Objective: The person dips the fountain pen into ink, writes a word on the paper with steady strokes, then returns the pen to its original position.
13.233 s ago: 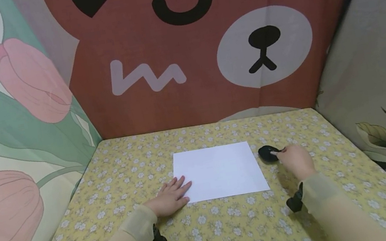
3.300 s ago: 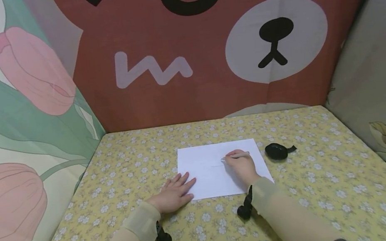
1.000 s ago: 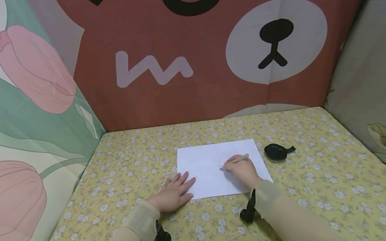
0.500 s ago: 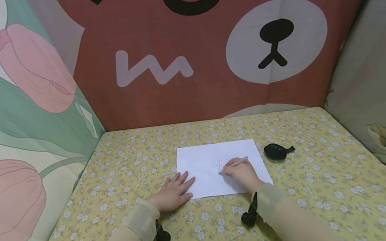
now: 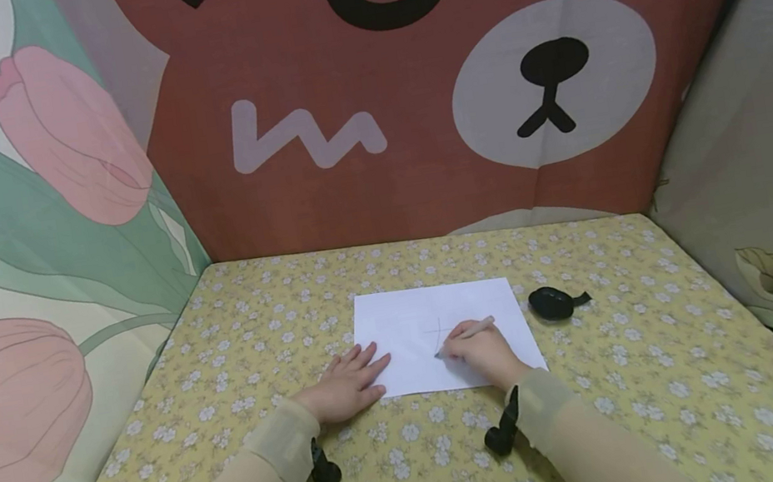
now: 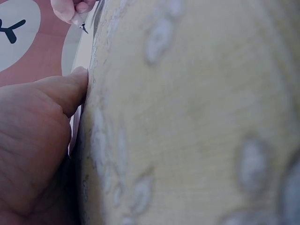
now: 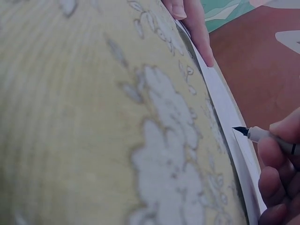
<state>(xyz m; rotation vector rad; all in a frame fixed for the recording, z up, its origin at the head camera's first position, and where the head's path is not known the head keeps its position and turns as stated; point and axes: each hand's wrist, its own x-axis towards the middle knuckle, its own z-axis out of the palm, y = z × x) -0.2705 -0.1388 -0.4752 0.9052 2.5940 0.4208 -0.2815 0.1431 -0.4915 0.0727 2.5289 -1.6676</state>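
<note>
A sheet of white paper [image 5: 391, 316] lies on the flowered tablecloth. My left hand [image 5: 345, 384] rests on its lower left part, fingers spread. My right hand [image 5: 483, 348] pinches a pale pen [image 5: 479, 327] over the right half of the sheet. In the right wrist view the pen's dark pointed nib [image 7: 241, 131] is down at the paper. Thin lines [image 5: 439, 330] show left of the hand: a short horizontal stroke crossed by a longer one curving down to the left. In the left wrist view the left thumb [image 6: 70, 89] lies at the paper's edge.
To the right of the sheet lies a glossy black oval object [image 5: 552, 304] with a short flat tail. Behind the table hangs a red-brown bear-print cloth [image 5: 427, 209]. A tulip-print cloth [image 5: 111, 272] is on the left, a grey floral one [image 5: 726, 179] on the right.
The right hand, earlier at the black object, now has the pen over the sheet. Lately the nib has moved down and left, lengthening the crossing stroke. The left hand stays in place.
</note>
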